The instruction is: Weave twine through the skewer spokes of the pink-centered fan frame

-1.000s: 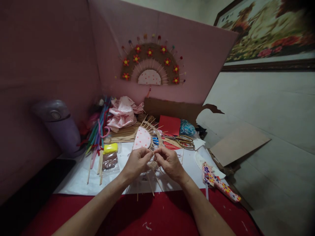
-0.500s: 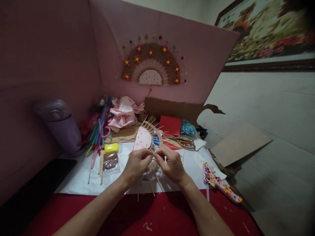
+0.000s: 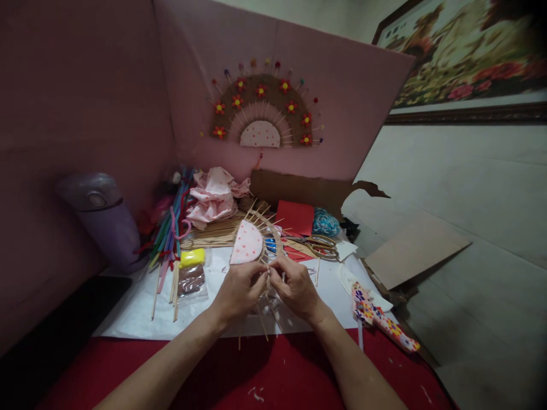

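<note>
Left hand (image 3: 243,285) and right hand (image 3: 297,285) are both pinching, fingertips nearly meeting, at the lower part of a polka-dot stick fan (image 3: 247,244); can't tell if they're gripping twine or stick. The fan's sitting over the middle of the white paper (image 3: 128,313), sticks poking past the front edge. Scissors (image 3: 317,247) are lying toward the back right corner, a yellow packet (image 3: 192,258) nearer the left edge.
</note>
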Tool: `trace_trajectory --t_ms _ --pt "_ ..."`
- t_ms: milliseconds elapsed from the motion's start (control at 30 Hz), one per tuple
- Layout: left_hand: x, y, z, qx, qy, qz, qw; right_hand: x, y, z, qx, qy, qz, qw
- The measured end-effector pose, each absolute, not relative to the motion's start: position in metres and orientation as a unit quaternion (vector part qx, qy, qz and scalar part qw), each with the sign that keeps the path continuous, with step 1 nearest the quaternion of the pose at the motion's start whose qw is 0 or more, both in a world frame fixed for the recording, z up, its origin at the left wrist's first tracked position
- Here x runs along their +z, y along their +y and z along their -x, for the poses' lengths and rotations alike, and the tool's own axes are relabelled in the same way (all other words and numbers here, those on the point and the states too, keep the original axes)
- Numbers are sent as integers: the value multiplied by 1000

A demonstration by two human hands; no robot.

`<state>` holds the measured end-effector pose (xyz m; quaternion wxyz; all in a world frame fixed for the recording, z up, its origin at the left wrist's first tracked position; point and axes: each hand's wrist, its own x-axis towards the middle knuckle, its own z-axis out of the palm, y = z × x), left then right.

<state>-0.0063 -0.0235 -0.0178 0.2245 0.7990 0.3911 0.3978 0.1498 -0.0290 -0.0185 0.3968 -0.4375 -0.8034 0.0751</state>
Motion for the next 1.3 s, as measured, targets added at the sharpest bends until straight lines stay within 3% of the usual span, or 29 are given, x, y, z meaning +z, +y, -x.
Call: trace_trajectory --t_ms 567,1133,1300 --pt "-22 -23 8 408 409 -791 203 -14 -31 -149 119 -804 415 408" --pt "-13 -25 3 440 397 -741 315 -26 -25 -139 -36 -786 481 387" --pt "-8 -30 4 457 386 -697 396 -22 -7 -171 -36 -679 558 475"
